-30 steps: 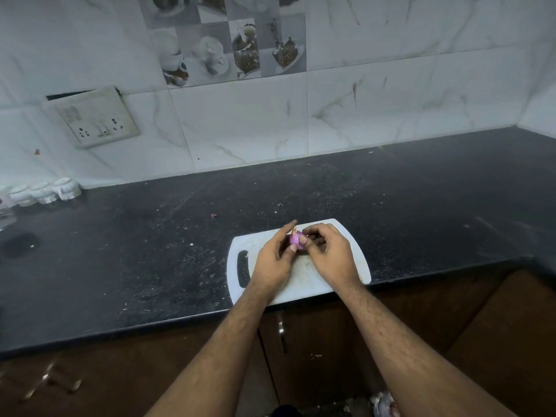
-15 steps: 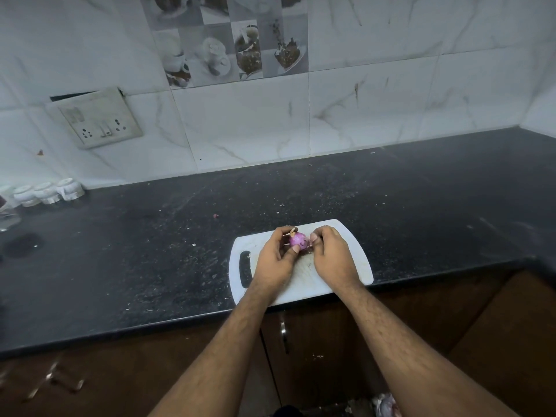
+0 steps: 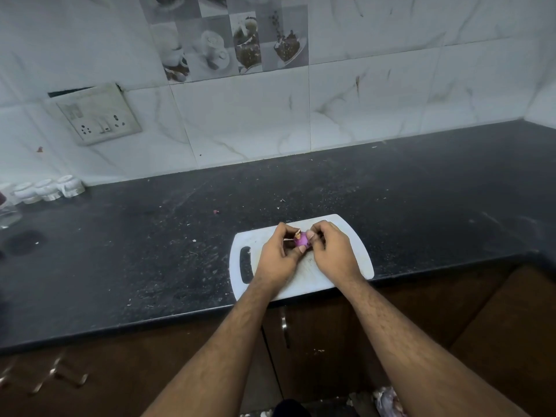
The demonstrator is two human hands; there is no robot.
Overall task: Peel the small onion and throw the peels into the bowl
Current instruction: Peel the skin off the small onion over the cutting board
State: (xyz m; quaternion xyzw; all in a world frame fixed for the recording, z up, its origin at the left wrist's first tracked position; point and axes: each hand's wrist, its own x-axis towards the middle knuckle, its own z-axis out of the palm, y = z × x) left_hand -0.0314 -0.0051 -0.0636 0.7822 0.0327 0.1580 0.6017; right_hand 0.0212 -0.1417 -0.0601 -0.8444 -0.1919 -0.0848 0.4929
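While both hands pinch the small onion (image 3: 301,239), left hand (image 3: 278,255), right hand (image 3: 334,254)

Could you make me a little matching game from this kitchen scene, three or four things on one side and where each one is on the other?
Things:
1. small onion
2. cutting board
3. switch plate
4. white jars

Places:
A. on the tiled wall, upper left
B. pinched between the fingers of the left hand and the right hand
C. at the far left of the counter, against the wall
D. at the counter's front edge, under both hands

Pairs: 1-B, 2-D, 3-A, 4-C
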